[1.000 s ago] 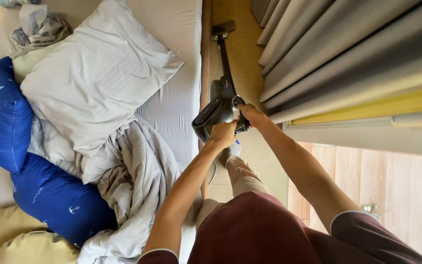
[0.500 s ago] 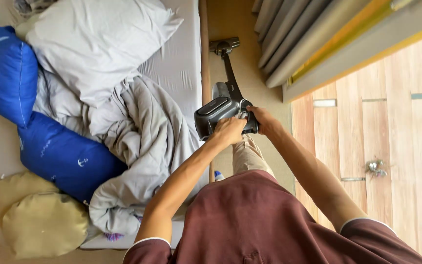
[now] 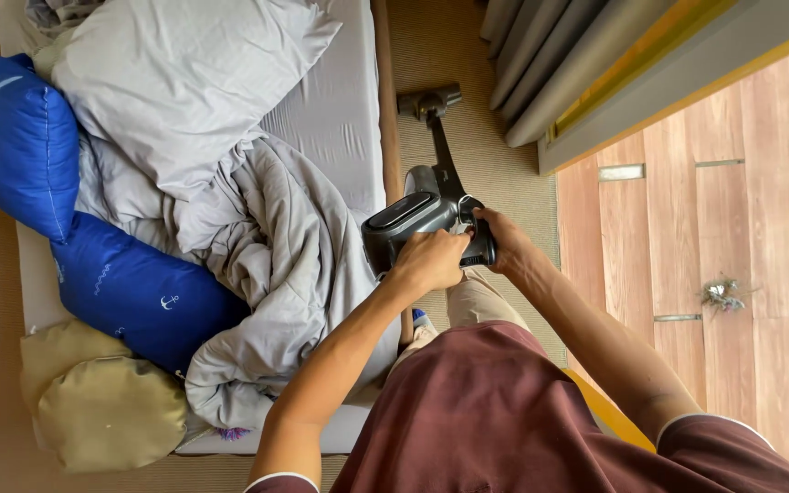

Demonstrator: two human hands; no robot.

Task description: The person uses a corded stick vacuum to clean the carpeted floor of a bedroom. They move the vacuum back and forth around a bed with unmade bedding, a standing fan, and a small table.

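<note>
- I have a dark grey stick vacuum (image 3: 417,219) near the middle of the frame, its body just right of the bed's edge.
- My left hand (image 3: 431,260) is wrapped around the lower side of the vacuum's body, fingers curled tight against the casing.
- My right hand (image 3: 504,242) is closed around the handle at the body's right end, thumb side toward the motor housing; both hands touch the machine and sit just beside each other.
- The vacuum's tube runs up the frame from the body to its floor head (image 3: 429,100), which rests on the tan carpet (image 3: 468,46) in the strip between the bed and the curtain.
- Grey curtain (image 3: 550,64) folds hang at the upper right, ending near the floor head.
- The right part of the frame shows a wooden floor (image 3: 741,274), with a small scrap of debris (image 3: 721,292) lying on it, well apart from the vacuum.
- The bed takes up the left half: a grey mattress sheet (image 3: 340,119), a rumpled grey duvet (image 3: 267,274) spilling toward the bed's edge near my left forearm, and a pale grey pillow (image 3: 184,82) at the upper left.
- Two blue pillows (image 3: 20,137) lie along the left side, and an olive cushion (image 3: 102,402) sits at the lower left.
- My maroon shirt (image 3: 504,420) fills the bottom centre.
</note>
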